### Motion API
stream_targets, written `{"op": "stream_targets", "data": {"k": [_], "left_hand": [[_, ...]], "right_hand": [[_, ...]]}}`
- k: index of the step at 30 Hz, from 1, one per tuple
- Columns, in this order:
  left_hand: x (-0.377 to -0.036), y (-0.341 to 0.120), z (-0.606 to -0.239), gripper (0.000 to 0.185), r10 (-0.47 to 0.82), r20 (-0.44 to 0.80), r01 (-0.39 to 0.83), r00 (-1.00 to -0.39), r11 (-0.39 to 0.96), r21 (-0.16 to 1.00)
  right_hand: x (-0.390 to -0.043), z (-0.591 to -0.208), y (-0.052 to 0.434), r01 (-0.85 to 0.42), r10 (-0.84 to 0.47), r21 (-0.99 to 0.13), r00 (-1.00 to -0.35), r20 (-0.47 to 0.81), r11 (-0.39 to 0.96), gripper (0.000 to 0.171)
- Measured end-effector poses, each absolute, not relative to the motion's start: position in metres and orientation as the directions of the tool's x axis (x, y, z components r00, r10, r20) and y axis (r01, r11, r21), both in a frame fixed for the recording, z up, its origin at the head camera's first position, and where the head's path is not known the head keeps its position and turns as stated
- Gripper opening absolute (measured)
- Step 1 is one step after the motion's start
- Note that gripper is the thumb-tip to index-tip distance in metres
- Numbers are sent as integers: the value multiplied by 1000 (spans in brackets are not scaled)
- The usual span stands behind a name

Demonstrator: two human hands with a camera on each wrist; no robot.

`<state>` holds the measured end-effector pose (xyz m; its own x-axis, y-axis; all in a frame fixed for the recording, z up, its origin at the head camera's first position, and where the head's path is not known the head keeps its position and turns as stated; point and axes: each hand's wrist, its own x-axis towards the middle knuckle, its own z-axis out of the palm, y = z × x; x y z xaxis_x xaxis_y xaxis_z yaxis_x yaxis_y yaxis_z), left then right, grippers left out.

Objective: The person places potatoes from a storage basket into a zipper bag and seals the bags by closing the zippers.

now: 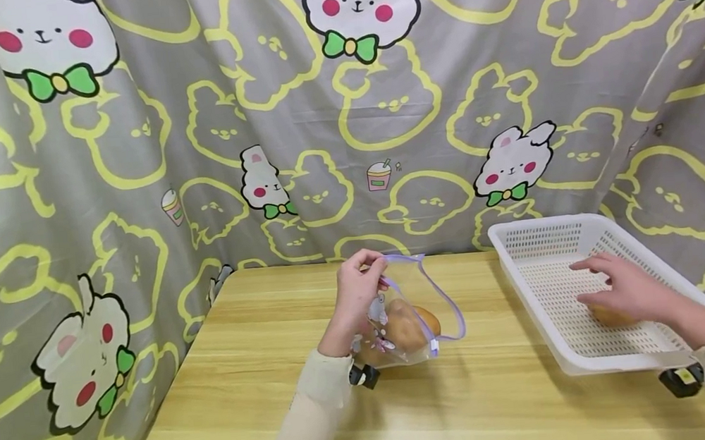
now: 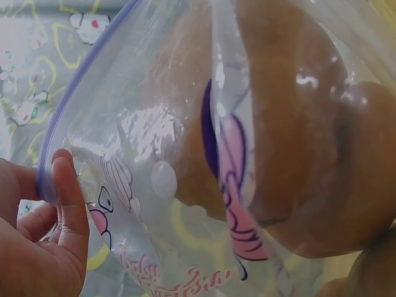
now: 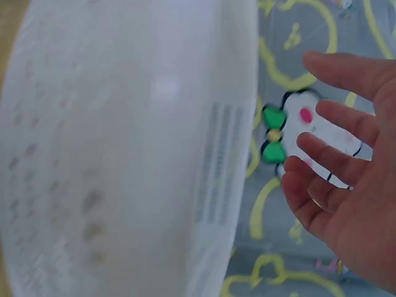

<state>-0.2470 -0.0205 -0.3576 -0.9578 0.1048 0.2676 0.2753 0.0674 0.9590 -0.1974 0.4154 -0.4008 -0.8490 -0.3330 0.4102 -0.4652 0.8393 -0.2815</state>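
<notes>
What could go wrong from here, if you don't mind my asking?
The left hand pinches the bag by one side of its rim, so the bag might slip or tip, perhaps spilling the buns inside.

The right hand is open over a loose bun in the basket; a poor grip could let it roll.

With buns already bagged, another might fit tightly.

Bare desk (image 1: 480,292) strip between zip bag (image 1: 379,309) and white plastic basket (image 1: 539,239): passable. Basket walls bar low sideways entry; right hand (image 1: 630,292) partly blocks from above. Bag mouth gapes basketward, left hand (image 1: 359,286) at edge. Curtain (image 1: 312,132) closes rear.
</notes>
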Motion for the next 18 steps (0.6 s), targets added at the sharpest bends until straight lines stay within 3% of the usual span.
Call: {"op": "stream_targets", "data": {"k": [8, 18], "left_hand": [[-228, -23, -338, 17, 107, 278, 287, -955, 92, 953], [-227, -24, -338, 15, 103, 267, 276, -958, 82, 958]], "right_hand": [[-191, -421, 454, -377, -278, -398, -917, 285, 837, 60], [-188, -451, 484, -352, -257, -455, -931, 258, 818, 74]]}}
